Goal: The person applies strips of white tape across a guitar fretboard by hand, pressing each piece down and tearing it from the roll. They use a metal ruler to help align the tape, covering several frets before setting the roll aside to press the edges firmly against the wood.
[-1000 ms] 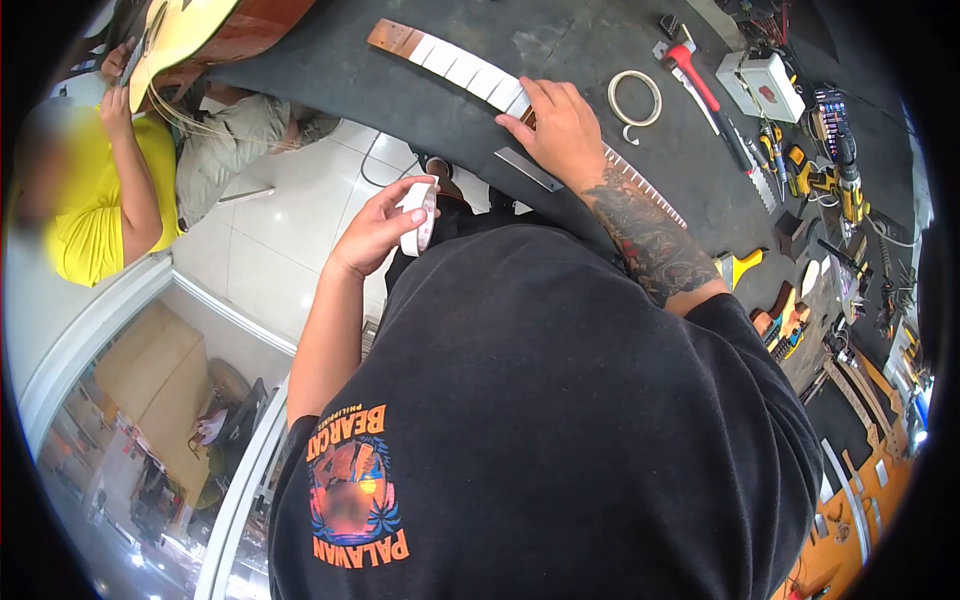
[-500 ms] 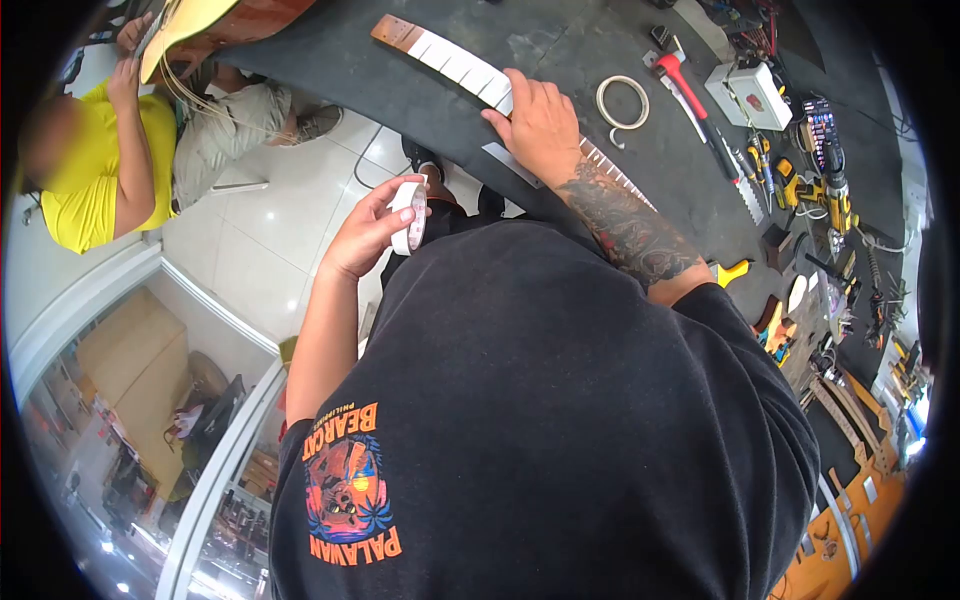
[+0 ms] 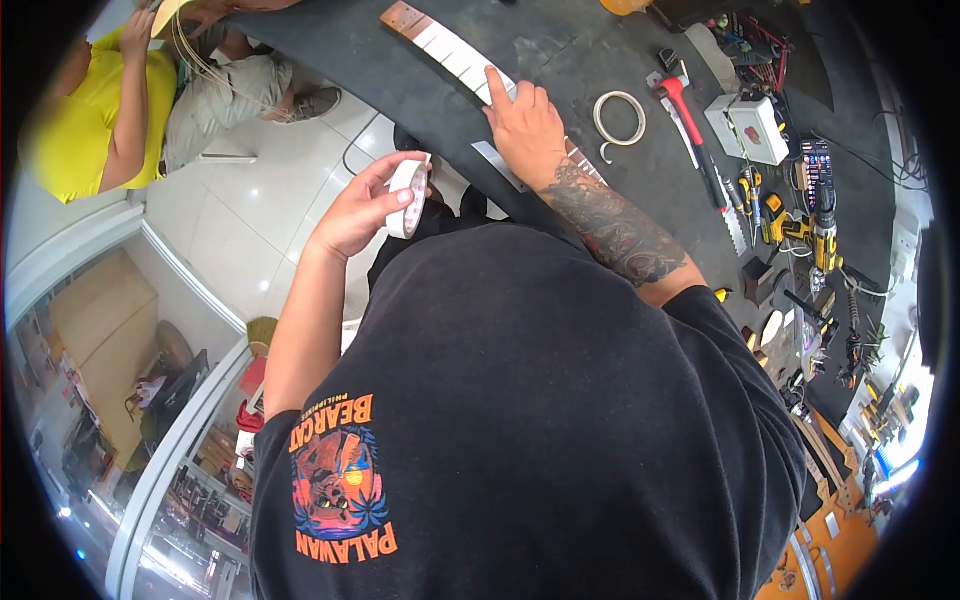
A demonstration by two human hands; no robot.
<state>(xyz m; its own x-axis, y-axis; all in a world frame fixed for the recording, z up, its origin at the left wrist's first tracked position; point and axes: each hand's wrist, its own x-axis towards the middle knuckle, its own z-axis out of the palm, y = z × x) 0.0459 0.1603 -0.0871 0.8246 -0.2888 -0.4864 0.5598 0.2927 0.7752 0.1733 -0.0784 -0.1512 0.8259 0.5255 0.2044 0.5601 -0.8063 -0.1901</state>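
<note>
A long fretted neck (image 3: 455, 56) lies on the dark work table, with white tape strips between its frets and bare brown wood at its far end. My right hand (image 3: 528, 128) rests on it with fingers apart, the index finger stretched along the white strips, holding nothing. The neck's near part shows beyond my wrist. Over the floor beside the table, my left hand (image 3: 365, 205) grips a roll of white tape (image 3: 408, 203) between thumb and fingers. A flat metal piece (image 3: 497, 165) lies at the table edge near my right wrist.
A tape ring (image 3: 620, 118) lies right of the neck. Farther right are a red-headed hammer (image 3: 672, 95), a white box (image 3: 750, 130), a saw blade (image 3: 735, 228) and yellow drills (image 3: 785, 222). A person in yellow (image 3: 95, 130) sits at the left beside a guitar body (image 3: 168, 14).
My right index finger has stretched out along the white strips, and the hand has moved slightly left. The view has shifted a little. My left hand still holds the tape roll.
</note>
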